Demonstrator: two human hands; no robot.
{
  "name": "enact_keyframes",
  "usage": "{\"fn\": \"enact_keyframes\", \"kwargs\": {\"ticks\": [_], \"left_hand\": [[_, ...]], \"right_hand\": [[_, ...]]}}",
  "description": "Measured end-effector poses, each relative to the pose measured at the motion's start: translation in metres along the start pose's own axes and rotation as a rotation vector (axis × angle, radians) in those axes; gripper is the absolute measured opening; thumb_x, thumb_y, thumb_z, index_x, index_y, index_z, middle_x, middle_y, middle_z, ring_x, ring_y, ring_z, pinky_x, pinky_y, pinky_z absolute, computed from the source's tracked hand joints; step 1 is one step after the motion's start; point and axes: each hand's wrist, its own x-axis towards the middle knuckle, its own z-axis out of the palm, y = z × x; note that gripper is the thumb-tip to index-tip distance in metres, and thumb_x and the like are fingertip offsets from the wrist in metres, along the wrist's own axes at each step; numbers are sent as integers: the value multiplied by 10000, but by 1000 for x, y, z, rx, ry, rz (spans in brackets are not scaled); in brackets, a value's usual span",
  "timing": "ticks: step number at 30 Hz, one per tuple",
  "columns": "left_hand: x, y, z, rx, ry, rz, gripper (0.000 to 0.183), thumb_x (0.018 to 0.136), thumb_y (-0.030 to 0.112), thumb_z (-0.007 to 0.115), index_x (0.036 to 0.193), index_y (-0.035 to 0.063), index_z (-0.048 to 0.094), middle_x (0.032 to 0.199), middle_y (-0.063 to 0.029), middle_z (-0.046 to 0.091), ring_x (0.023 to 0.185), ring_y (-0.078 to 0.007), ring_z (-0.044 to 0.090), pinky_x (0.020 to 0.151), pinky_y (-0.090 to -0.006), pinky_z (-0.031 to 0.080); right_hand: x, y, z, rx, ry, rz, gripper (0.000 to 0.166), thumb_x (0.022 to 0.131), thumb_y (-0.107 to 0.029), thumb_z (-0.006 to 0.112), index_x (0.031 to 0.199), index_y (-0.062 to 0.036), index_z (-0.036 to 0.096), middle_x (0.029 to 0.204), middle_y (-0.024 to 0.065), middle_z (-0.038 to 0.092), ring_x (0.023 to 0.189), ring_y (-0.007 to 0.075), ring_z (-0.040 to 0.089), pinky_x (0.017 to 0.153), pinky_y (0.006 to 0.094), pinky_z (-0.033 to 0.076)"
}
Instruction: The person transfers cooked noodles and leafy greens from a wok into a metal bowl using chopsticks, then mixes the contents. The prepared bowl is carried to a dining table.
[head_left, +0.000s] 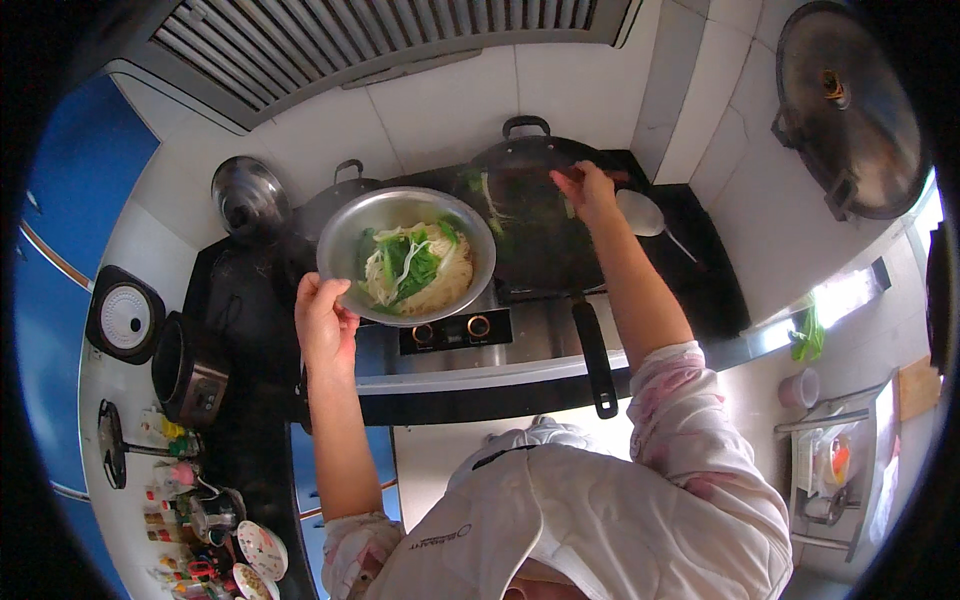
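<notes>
My left hand (328, 319) grips the rim of a stainless steel bowl (337, 259) and holds it tilted above the cooktop. Pale noodles (439, 289) lie in the bowl with green leafy vegetables (412, 266) on top. Over the far right part of a large dark wok (540, 259), my right hand (587, 193) is closed around a thin reddish-brown utensil (616, 176), perhaps chopsticks; its far end is blurred. Some greens and pale strands (491, 199) show hazily above or in the wok, whose contents are mostly unclear.
The wok's black handle (595, 356) juts over the counter's front edge. A ladle (641, 214) rests right of the wok. Behind the bowl stands another pan (319, 202), partly hidden. On the left are a metal lid (250, 196) and an open rice cooker (191, 371). A range hood (375, 45) hangs above.
</notes>
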Motion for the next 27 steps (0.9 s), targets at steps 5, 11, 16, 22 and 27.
{"fn": "enact_keyframes", "kwargs": {"ticks": [5,11,16,22,27], "left_hand": [[0,-1,14,24,-16,6,215,676,58,590,621,124,393,520,25,398,391,-75,380,361,-186,295],[7,-5,13,-3,-69,-3,213,677,54,589,625,113,392,522,13,399,383,-90,389,350,-197,302],[10,-7,13,-21,-103,-24,206,683,48,585,631,111,395,524,9,406,391,-94,413,352,-201,318],[6,-5,26,3,-73,-61,220,681,55,594,623,115,390,521,14,410,375,-89,406,344,-191,325],[8,-9,19,4,-63,-44,219,685,57,592,621,119,392,515,18,417,370,-79,399,342,-186,318]], "right_hand": [[-27,-56,47,-40,-146,-171,140,826,-53,463,837,87,469,828,189,550,768,313,598,727,376,553],[-69,-117,118,-59,-369,-362,176,837,-78,461,872,93,482,850,198,559,756,292,601,765,351,538],[-119,-155,180,-58,-397,-427,235,903,-138,390,943,76,478,837,180,570,729,239,601,614,293,543],[-166,-143,192,-305,-588,-518,216,887,-116,411,961,75,479,809,167,574,700,245,601,641,294,544],[-165,-109,158,-928,-712,-511,216,836,-218,521,851,-4,545,691,108,597,495,188,581,464,258,477]]}}
